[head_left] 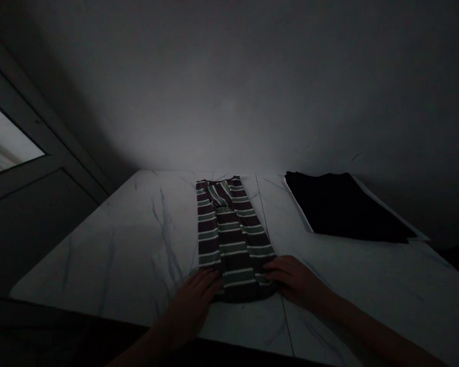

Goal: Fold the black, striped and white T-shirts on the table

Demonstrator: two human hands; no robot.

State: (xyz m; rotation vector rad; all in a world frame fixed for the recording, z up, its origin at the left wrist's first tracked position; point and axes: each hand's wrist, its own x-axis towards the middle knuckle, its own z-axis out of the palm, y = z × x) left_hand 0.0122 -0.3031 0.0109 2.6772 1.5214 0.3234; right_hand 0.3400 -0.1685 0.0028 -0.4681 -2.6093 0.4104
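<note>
A striped garment (233,232) in dark, green and white bands lies folded into a long narrow shape on the marble-patterned table (137,255). Its sides are turned inward, and its near edge is rounded. My left hand (197,300) rests at the lower left corner of the fabric, fingers laid over the edge. At the lower right edge, my right hand (296,280) touches the cloth with its fingers extended over it. The scene is dim, and both thumbs are hard to make out.
A folded black cloth (348,206) lies on white sheet-like material at the back right of the table. Behind the table stands a plain wall (229,92). A framed door or window (42,148) is at the left.
</note>
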